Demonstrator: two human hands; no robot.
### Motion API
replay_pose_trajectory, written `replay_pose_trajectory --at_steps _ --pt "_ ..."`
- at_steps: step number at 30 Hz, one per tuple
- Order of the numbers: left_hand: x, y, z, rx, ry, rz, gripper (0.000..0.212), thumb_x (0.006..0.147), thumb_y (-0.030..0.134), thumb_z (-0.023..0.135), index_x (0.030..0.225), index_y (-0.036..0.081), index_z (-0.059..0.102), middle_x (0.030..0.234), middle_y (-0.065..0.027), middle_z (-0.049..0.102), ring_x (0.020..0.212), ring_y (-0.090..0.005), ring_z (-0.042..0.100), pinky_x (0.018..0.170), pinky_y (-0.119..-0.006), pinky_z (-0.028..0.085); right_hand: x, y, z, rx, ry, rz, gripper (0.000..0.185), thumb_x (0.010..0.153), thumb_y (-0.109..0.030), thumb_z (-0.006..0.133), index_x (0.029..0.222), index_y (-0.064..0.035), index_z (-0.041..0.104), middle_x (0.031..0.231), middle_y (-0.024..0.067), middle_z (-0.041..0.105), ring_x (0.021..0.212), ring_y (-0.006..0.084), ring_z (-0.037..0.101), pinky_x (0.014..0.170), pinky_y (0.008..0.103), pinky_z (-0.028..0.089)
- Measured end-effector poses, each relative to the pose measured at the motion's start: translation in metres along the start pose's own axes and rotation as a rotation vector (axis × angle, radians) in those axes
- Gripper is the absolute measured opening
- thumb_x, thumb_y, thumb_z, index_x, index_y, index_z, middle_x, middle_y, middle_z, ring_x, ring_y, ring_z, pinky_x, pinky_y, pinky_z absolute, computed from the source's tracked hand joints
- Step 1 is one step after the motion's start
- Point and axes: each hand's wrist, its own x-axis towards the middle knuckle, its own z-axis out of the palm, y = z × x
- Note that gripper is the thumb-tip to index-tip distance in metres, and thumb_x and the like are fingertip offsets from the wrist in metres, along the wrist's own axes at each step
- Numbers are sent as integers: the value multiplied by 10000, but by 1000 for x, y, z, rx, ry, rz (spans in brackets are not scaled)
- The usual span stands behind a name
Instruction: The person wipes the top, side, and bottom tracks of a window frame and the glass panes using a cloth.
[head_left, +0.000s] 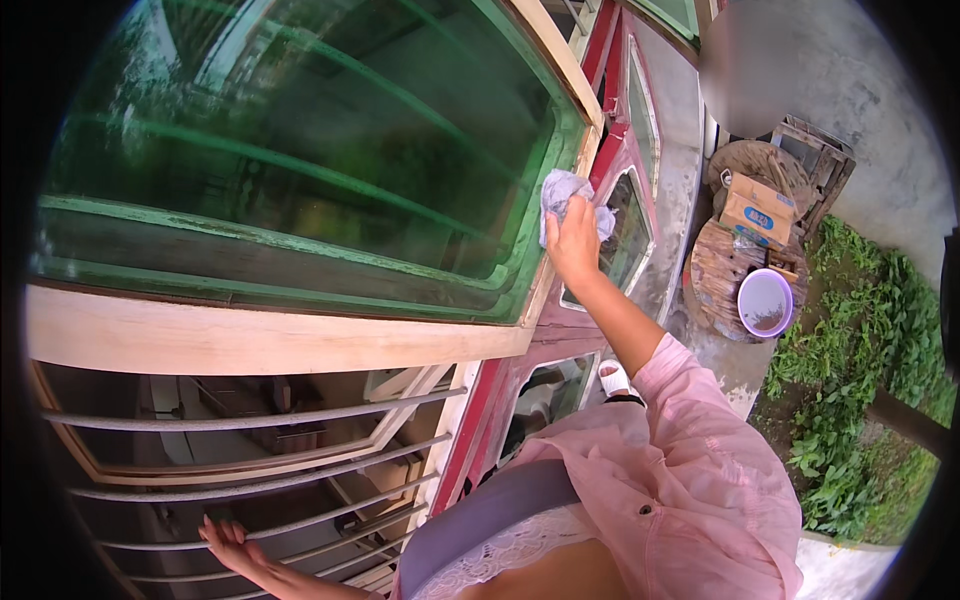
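My right hand (576, 244) presses a crumpled, greyish-lilac cloth (564, 193) against the corner edge of a window sash. The sash has a pale wooden frame (277, 330) around a green-tinted glass pane (322, 165), whose inner border shows worn green paint. At the lower left, my left hand (234, 546) is curled around one of several metal window bars (337, 510). Behind these bars a dim room and another wood-framed pane (285, 442) show. Part of the left hand's grip is hidden.
Red-framed glass panels (622, 225) run below the sash. On wooden spool tables (720, 281) stand a cardboard box (757, 210) and a purple-rimmed basin (765, 303) holding liquid. Green plants (847, 375) grow to the right. A white shoe (615, 379) shows beneath me.
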Motion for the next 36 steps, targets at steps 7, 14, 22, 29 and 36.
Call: replay_pose_trajectory --at_steps 7,14,22,29,36 --pt "-2 2 7 21 7 4 320 870 130 534 649 166 306 499 59 180 408 -50 163 365 -205 161 -105 -21 -52 341 -428 -283 340 750 -123 626 1003 -7 432 905 206 460 849 373 490 735 424 417" --pt "2 -5 -6 -1 -31 9 277 848 158 586 683 158 362 497 56 240 407 -49 195 362 -205 182 128 -188 -87 760 181 -885 459 654 -51 673 1082 -133 528 928 91 517 893 286 444 803 370 360" --pt "-4 4 6 -2 -1 -5 313 863 139 539 653 165 308 496 53 191 403 -50 160 360 -201 164 25 -73 6 350 264 -531 498 696 -120 650 1113 -62 384 994 213 423 874 379 423 773 461 339" --pt "1 0 -7 -7 -87 -3 267 847 132 577 687 152 364 492 55 222 405 -50 195 359 -200 196 -19 -92 2 405 213 -237 476 753 -162 625 1136 1 394 968 223 452 856 375 419 756 454 319" --pt "-5 4 15 28 14 -7 323 865 112 535 633 159 316 526 54 208 420 -50 192 365 -203 179 107 -329 -59 687 478 -1074 298 697 -240 647 981 -316 601 880 65 486 829 243 462 722 369 346"
